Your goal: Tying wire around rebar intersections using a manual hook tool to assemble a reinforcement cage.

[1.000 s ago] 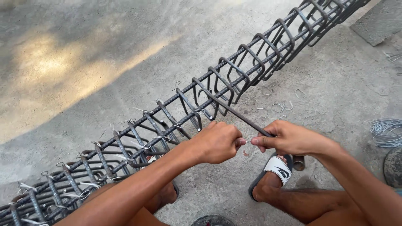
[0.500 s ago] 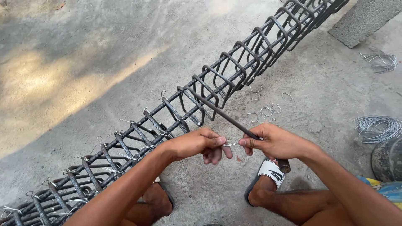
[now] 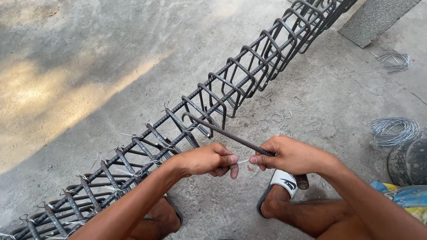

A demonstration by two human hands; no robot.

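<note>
Below, long rebar cage (image 3: 222, 95) on concrete floor (image 3: 89, 66), axis near-left to far-right. Hooked rod (image 3: 222, 132) clamped in right hand (image 3: 289, 155), long axis toward far-left, hook tip at cage bar. Thin wire (image 3: 243, 162) pinched between left hand (image 3: 207, 159) and right fingertips, just right of left hand, lying left-right.
</note>
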